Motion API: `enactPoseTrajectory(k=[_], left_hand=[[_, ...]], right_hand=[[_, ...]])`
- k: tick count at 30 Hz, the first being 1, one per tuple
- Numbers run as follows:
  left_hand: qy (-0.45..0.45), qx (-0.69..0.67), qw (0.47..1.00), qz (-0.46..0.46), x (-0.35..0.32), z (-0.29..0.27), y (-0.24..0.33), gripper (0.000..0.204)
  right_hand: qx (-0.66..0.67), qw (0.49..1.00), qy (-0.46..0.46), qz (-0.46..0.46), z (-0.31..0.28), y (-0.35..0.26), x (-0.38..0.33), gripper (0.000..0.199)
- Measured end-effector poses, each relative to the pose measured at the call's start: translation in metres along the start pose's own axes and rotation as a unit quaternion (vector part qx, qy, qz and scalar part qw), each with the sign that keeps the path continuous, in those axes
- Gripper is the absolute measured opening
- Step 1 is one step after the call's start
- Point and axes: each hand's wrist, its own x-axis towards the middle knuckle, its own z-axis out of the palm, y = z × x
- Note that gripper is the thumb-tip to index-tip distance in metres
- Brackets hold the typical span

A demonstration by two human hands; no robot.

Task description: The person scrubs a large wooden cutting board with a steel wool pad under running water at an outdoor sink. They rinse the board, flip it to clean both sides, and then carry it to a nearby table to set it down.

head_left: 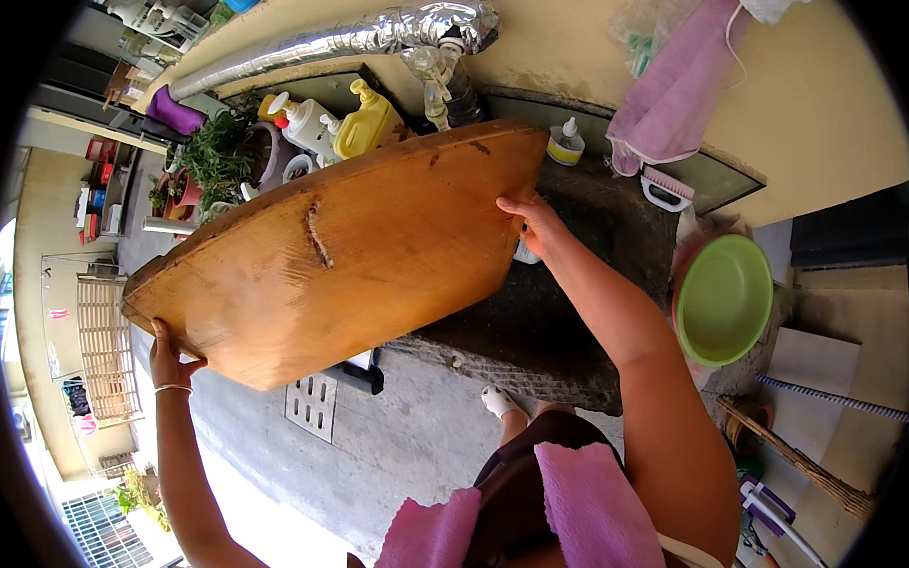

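A thick wooden board (373,257) is held up in front of me, tilted, with a dark crack near its upper edge and a wet-looking sheen. My left hand (169,360) grips its lower left corner, thumb on the near face. At the right end, my right hand (528,221) grips the edge, its thumb on the face and the other fingers partly hidden behind. Behind and below the board is a dark stone sink (613,248), partly covered by it.
Along the wall stand a yellow pump bottle (367,122), a white bottle (307,124) and potted plants (215,157). A foil-wrapped pipe (356,42) runs above them. To the right are a scrubbing brush (667,188), a hanging pink towel (678,96) and a green basin (723,300). A drain grate (311,404) lies in the floor.
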Motion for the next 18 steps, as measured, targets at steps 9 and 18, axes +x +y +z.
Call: enactPoseTrajectory(k=[9, 18], left_hand=[[-0.033, -0.060, 0.997, 0.028, -0.038, -0.018, -0.030, 0.075], [-0.078, -0.147, 0.976, 0.139, -0.114, -0.059, -0.097, 0.076]], right_hand=[[0.007, 0.999, 0.032, -0.005, -0.005, -0.010, -0.002, 0.061], [0.191, 0.981, 0.014, -0.029, -0.036, 0.003, -0.022, 0.038]])
